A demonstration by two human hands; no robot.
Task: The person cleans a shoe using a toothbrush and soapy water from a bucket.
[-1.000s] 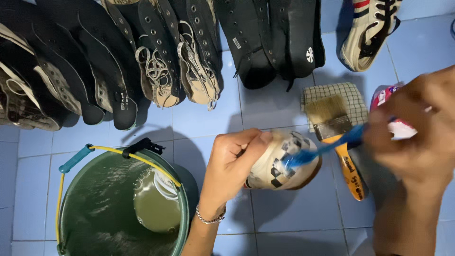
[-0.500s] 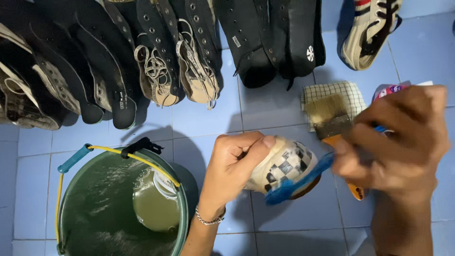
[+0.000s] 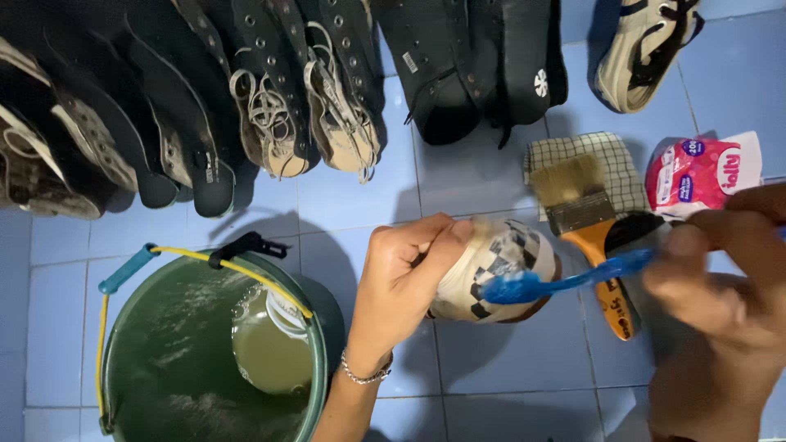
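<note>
My left hand grips a cream shoe with a black-and-white checked pattern, held above the blue tiled floor. My right hand, blurred at the right edge, holds a blue toothbrush by its handle. The bristle end lies against the shoe's checked side. A metal bracelet circles my left wrist.
A green bucket of murky water with a yellow-and-blue handle stands lower left. Several dark shoes line the top, a pale sneaker top right. A paintbrush lies on a checked cloth beside a pink packet.
My right hand has swung the toothbrush back and forth across the shoe, ending further right and lower, which uncovers the pink packet. The left hand has kept the shoe steady.
</note>
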